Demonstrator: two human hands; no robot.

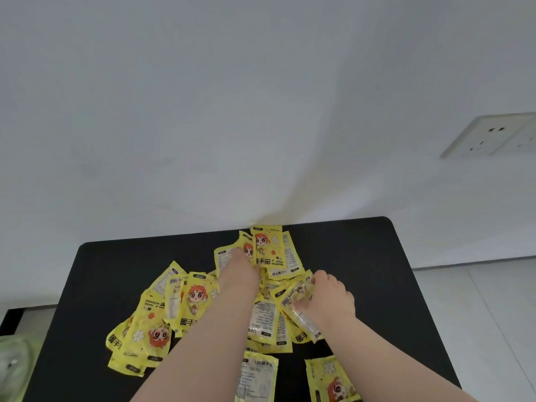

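Observation:
Several yellow hand-warmer packets with a red-haired cartoon figure lie heaped on a black table [362,256]. My left hand [240,271] reaches far into the heap, and its fingertips touch the packets [268,248] at the back by the wall. Whether those fingers hold a packet is hidden. My right hand [330,297] grips a packet [298,306] at the right side of the pile, with fingers over its top and the thumb under it. More packets [150,329] spread to the left, and two [333,378] lie near the front edge.
A white wall rises straight behind the table, with a wall socket [490,134] at the right. Pale floor tiles [478,314] show to the right of the table. A blurred green-white object [14,367] sits at the lower left edge.

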